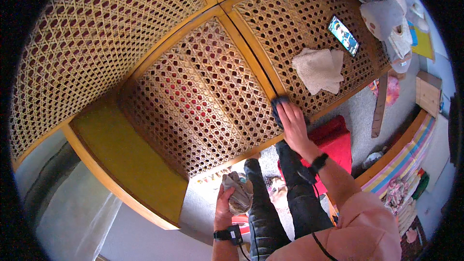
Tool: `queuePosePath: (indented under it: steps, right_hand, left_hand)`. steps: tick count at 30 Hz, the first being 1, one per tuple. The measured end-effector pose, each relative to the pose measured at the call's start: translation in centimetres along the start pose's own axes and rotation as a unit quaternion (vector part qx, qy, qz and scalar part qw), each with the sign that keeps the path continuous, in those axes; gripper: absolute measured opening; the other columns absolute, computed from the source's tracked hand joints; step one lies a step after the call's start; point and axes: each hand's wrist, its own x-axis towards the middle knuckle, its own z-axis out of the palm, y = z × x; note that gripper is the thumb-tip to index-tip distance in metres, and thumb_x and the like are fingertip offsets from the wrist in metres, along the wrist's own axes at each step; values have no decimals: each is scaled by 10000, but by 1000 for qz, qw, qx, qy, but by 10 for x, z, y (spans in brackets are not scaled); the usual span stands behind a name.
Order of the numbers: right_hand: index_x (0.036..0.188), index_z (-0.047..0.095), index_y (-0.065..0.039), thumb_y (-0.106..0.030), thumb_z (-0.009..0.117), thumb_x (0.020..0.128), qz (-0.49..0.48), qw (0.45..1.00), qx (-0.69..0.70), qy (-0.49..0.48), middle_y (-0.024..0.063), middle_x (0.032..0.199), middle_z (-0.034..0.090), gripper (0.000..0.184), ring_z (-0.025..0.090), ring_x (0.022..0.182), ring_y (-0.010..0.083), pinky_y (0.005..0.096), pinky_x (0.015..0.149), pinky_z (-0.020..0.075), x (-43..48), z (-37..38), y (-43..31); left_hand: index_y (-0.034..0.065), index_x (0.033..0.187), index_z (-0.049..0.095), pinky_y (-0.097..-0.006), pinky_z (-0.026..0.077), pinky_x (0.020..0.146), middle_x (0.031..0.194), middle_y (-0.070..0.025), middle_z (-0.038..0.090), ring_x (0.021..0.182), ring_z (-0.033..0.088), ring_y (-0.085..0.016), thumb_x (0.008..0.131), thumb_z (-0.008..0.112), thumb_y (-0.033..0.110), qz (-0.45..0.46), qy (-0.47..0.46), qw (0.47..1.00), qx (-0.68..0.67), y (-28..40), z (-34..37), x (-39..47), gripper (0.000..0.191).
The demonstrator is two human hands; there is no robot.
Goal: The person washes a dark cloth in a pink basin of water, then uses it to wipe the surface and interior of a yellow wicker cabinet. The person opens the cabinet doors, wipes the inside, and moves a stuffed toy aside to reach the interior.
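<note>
My right hand (293,123) grips a dark cloth (278,113) and presses it on the wooden divider (250,63) between two caned panels of a bench-like seat. The cloth is partly hidden under the fingers. Lower down, in front of the seat's edge, my left hand (224,204) holds a crumpled grey-beige cloth (238,193). A folded beige cloth (319,69) lies on the right caned panel (281,21), near my right hand. Beyond it rests a phone (343,35) with its screen lit.
A caned backrest (119,18) rises along the far side. The armrest's olive panel (137,159) bounds the left end. Grey plush items (380,14) pile up at the right end. Red fabric (335,145) hangs below the seat edge, and a striped cloth (402,159) covers furniture behind me.
</note>
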Motion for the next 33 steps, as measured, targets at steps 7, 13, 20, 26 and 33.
queuePosePath:
  steps: [7,13,20,26,33]
  right_hand:
    - [1349,541,-48,78,598,743,-104,983,44,143,160,1371,515,622,484,1206,378,459,1066,394,222,1,10]
    - [1349,540,-34,115,610,703,-83,990,39,108,153,1346,509,667,487,1141,373,458,996,425,128,0,6]
    - [1185,617,-19,130,608,666,30,995,88,-40,180,1241,524,540,511,1056,412,495,889,467,-79,0,12]
    - [962,665,-6,97,547,639,158,949,261,-75,182,968,622,358,606,945,387,428,854,506,-100,-10,19]
    - [1303,574,-13,116,582,753,43,976,176,123,189,1323,531,565,512,1208,386,451,1035,413,88,1,0]
  left_hand:
    - [38,1424,441,-393,521,929,1230,-109,617,1072,634,-263,886,586,118,6,19,1000,-14,-9,-7,9,563]
    - [56,1449,424,-380,498,984,1287,-99,600,1146,611,-264,898,584,61,-18,-16,998,-56,-4,-2,6,573]
    - [53,1438,430,-393,520,954,1251,-111,619,1113,630,-269,905,585,67,-16,-30,997,-70,-17,-1,12,555]
    - [53,1432,438,-406,512,971,1251,-118,620,1110,628,-293,911,580,49,-5,-27,996,-90,-12,-7,6,540]
    - [51,1426,453,-406,504,976,1251,-115,619,1124,618,-284,915,590,79,4,20,997,-76,9,-2,2,530]
